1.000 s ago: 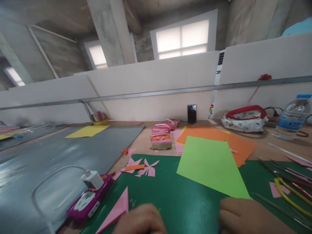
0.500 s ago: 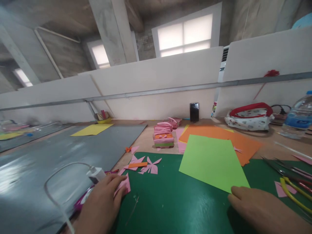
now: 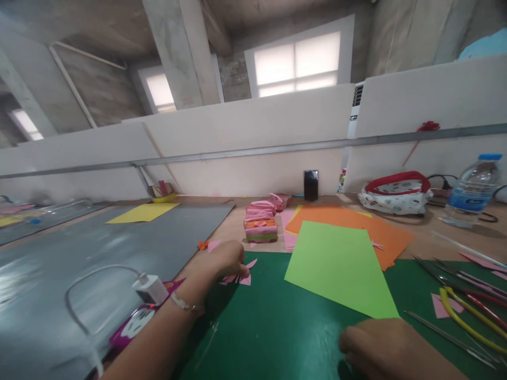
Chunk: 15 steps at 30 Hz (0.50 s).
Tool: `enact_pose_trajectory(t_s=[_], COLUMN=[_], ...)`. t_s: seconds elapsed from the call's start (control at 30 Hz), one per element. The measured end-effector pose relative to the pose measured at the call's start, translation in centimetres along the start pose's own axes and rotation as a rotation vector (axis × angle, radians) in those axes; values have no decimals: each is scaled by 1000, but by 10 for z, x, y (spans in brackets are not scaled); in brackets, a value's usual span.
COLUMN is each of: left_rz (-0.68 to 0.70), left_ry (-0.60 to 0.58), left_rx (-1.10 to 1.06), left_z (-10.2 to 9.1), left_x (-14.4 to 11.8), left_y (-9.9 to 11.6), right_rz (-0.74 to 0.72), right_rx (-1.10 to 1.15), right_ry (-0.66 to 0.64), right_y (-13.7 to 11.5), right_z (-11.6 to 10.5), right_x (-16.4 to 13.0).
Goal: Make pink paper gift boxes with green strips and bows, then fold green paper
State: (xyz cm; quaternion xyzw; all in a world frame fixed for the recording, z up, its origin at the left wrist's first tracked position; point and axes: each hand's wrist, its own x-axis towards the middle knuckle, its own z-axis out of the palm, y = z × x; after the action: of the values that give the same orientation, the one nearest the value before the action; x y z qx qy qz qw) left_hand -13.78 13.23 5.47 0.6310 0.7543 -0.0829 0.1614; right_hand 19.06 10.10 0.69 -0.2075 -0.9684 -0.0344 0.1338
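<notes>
The left hand (image 3: 227,258) reaches well out over the green mat (image 3: 257,332), arm stretched past the purple power strip (image 3: 132,328), a bracelet (image 3: 180,301) at the wrist. Its fingertips point down and to the right, right at a small spread of pink cut-outs (image 3: 244,280) near the mat's far edge. Some of the pieces show just beyond the fingers; the rest must be under the hand, out of my sight. One slim petal shows best, its long axis slanting away from the fingertips, outward and to the right. The grip there is narrow, thumb and fingers drawn close together — whether a piece of paper is pinched between them, I can't tell.

The right hand (image 3: 380,343) is much the farther of the two from those cut-outs. It rests low over the near side of the mat, fingers loosely curled, at the near edge of the lime-green sheet (image 3: 336,266); I can't make out whether it touches the paper or holds anything. To its right lie a pair of yellow handles (image 3: 446,303) and a thin metal tool (image 3: 447,336). Straight ahead on the bench (image 3: 225,227) — beyond the cut-outs — stands a row of little pink boxes (image 3: 261,231).
</notes>
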Motion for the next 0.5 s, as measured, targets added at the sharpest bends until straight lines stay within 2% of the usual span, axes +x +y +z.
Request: enact_pose_trajectory(t_s=[0.1,0.23,0.4,0.47,0.5], left_rz=[26,187,522,584,564], left_ry=[-68,-46,42,92,181], left_rx=[-25,-51,-137,-174,-205], left_z=[8,13,11,16,21], left_x=[-2,-14,-65,-87,-96], left_y=[8,30,57,59,59], right_rz=[17,-15,65,126,152], right_rx=[29,94,193,267,308], right_ry=[-7,-33,61,100,110], right_y=[1,1,2,3,3], right_z=[3,0,-12,-17,-18], right_x=[2,2,3,5,6])
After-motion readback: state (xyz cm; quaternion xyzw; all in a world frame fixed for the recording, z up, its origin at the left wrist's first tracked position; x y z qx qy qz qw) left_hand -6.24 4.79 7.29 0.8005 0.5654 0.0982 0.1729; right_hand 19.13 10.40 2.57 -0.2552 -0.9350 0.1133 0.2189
